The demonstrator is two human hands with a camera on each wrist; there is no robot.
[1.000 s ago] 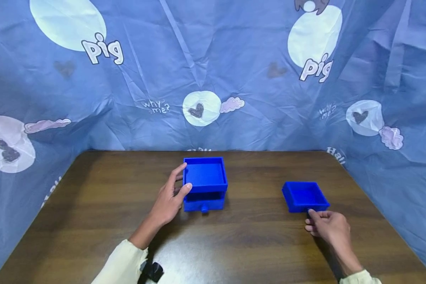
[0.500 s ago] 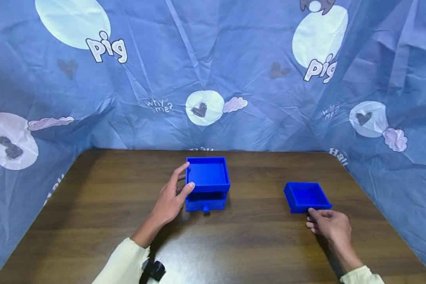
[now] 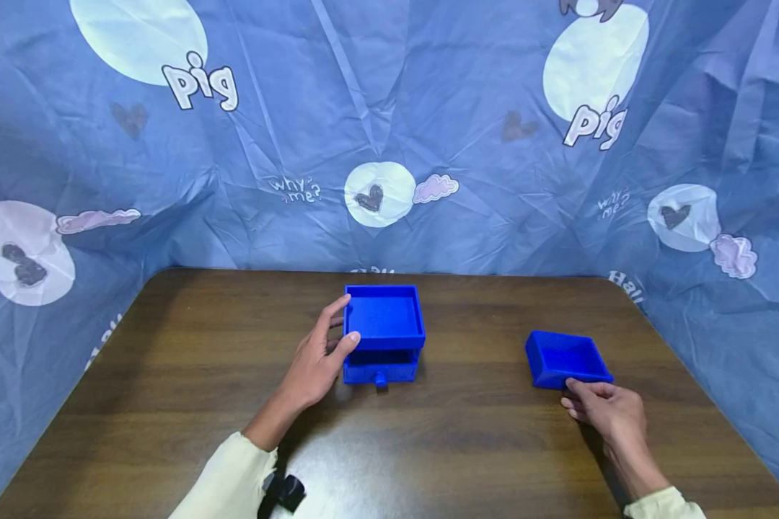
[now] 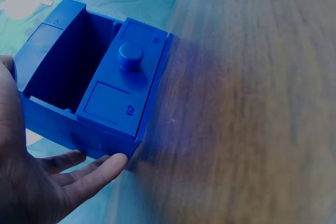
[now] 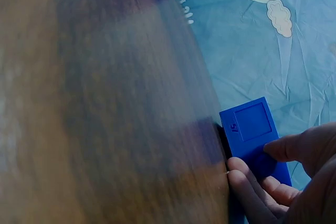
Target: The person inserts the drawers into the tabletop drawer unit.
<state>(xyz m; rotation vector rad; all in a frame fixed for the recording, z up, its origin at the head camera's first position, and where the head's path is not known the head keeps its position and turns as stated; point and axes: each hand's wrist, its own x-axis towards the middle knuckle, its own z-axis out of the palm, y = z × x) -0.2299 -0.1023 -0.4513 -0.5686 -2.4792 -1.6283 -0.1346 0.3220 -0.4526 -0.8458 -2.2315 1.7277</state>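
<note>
A small blue cabinet (image 3: 384, 317) with a shallow tray-like top stands mid-table. Its upper slot is vacant, and a lower drawer (image 4: 123, 80) with a round knob sits in the bottom slot. My left hand (image 3: 311, 364) rests against the cabinet's left side, thumb at the front corner of the top and fingers fairly straight along the side. To the right, my right hand (image 3: 613, 414) pinches the front of a separate blue drawer (image 3: 568, 358), which has an open top. In the right wrist view the thumb and fingers hide that drawer's knob.
The brown wooden table (image 3: 467, 447) runs back to a blue printed cloth (image 3: 285, 144) hanging behind and at both sides. A black device (image 3: 291, 494) is at the left sleeve. Bare tabletop lies between the cabinet and the loose drawer.
The view has shifted slightly, so most things appear a little further right. The loose drawer has turned slightly in my right hand. My left hand keeps its place against the cabinet.
</note>
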